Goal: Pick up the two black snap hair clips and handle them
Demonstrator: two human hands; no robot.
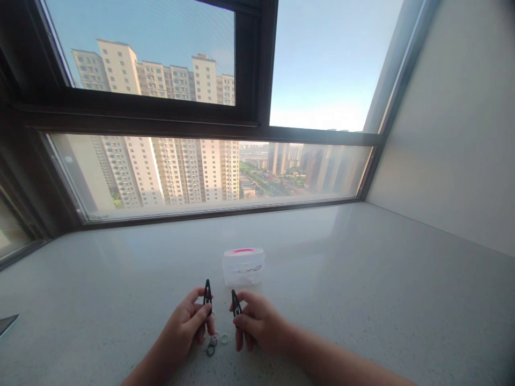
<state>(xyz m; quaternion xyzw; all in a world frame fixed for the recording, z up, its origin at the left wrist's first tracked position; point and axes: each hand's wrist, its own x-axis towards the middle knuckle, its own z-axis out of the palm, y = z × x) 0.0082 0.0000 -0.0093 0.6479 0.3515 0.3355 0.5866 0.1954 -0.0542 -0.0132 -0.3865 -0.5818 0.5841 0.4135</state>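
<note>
My left hand (188,320) is closed on a black snap hair clip (207,295), its narrow tip pointing up, pinched between thumb and fingers. A similar black snap hair clip (235,304) is pinched in my right hand (257,318), leaning slightly left at the top. The two clips are held apart, side by side. Below and between the hands lie several small hair ties on the sill: dark ones (211,349) and a pale green one (225,339). Part of this little group is hidden by my left fingers.
Just beyond my hands stands a translucent plastic box (243,271) with a pink-marked lid and a dark looped cord showing at its side. A dark flat object (8,324) lies at the left edge. Dark window frames (181,119) rise behind the pale speckled sill (341,279); a wall (454,139) bounds the right.
</note>
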